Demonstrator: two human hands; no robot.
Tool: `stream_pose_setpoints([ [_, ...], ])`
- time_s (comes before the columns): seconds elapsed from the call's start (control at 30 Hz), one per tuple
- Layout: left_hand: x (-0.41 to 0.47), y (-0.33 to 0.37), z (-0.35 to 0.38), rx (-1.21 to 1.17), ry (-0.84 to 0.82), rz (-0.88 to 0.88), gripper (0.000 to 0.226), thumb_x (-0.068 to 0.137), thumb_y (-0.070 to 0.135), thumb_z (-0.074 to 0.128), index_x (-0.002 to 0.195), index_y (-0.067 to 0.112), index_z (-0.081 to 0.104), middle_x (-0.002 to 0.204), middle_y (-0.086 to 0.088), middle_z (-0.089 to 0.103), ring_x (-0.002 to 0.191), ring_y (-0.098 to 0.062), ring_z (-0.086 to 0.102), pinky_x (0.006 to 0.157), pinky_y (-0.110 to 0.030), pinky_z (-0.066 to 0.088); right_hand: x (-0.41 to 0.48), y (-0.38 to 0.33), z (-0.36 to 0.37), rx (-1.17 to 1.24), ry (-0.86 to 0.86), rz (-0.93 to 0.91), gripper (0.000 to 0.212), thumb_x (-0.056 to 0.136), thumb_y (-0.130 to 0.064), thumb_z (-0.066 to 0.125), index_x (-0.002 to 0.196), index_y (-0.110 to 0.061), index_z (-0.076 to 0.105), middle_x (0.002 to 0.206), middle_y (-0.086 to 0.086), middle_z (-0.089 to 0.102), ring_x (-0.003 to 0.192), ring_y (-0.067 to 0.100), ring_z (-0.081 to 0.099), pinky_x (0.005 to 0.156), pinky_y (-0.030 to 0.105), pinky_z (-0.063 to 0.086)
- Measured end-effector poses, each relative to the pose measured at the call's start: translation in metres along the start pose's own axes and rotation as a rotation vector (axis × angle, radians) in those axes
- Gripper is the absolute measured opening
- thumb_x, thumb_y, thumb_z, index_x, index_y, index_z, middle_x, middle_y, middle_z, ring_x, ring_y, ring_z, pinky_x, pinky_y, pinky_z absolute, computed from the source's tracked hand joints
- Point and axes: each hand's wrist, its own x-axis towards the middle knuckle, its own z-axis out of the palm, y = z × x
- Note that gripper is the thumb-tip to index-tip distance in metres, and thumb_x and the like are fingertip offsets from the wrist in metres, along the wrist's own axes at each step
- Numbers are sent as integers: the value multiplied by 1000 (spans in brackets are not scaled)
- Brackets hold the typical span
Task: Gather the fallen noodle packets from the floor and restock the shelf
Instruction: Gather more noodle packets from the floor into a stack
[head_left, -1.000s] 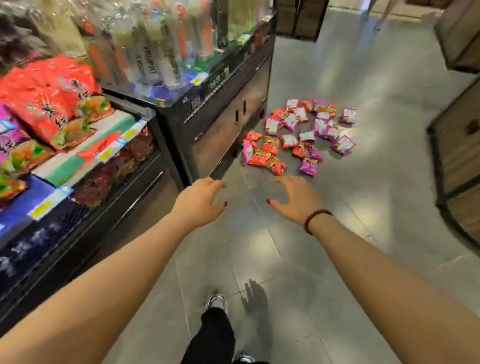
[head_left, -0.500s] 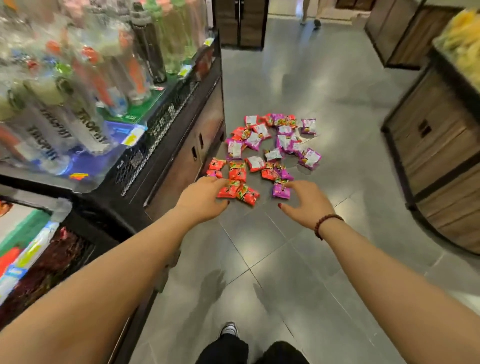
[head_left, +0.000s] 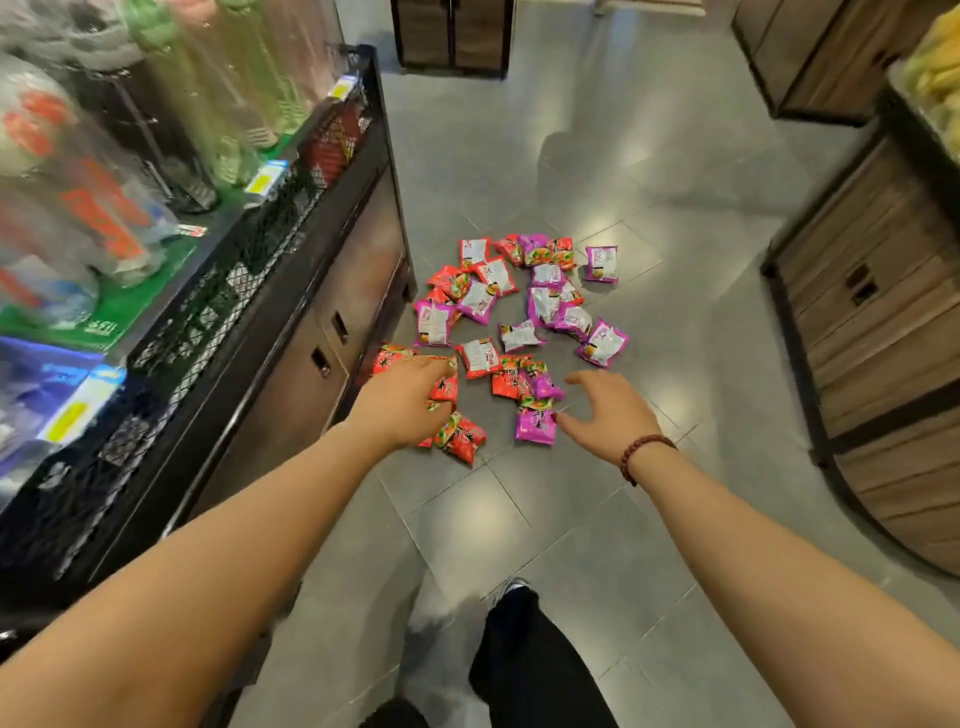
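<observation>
Noodle packets (head_left: 480, 357): lying on the grey tiled floor (head_left: 545, 519) in one loose cluster at the foot of the black shelf unit (head_left: 291, 291); two colours, red and purple; roughly two dozen in all, but overlap prevents an exact count; one purple packet (head_left: 601, 263) lies slightly apart at the far right edge of the cluster.

Left hand (head_left: 402, 402): one, extended forward, fingers relaxed and grasping nothing; it appears in front of the nearest red packets, and contact cannot be determined.

Right hand (head_left: 608, 410): one, extended forward, fingers spread and loosely curved, grasping nothing; its thumb appears just beside the nearest purple packet (head_left: 535, 425); one bead bracelet (head_left: 644, 457) on the wrist.

Shelf unit: carries blurred bottles (head_left: 171, 104); count not readable.
</observation>
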Motion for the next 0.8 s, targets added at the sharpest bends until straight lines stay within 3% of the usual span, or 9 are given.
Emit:
stream_pose_setpoints([
  [0.47, 205, -6, 11, -21, -100, -51, 41, 89, 32, 61, 127, 18, 57, 125, -3, 60, 119, -22, 52, 89, -38, 49, 190, 78, -33, 44, -114, 6, 56, 88, -42, 61, 137, -20, 44, 139, 6, 48, 129, 24, 41, 107, 36, 37],
  [0.8, 340, -36, 19, -65, -204, -91, 52, 87, 36, 57, 137, 22, 49, 127, -9, 58, 118, -29, 53, 93, -41, 49, 316, 116, -37, 59, -144, 55, 53, 87, -40, 63, 134, -21, 48, 135, 5, 51, 124, 23, 45, 101, 33, 38],
])
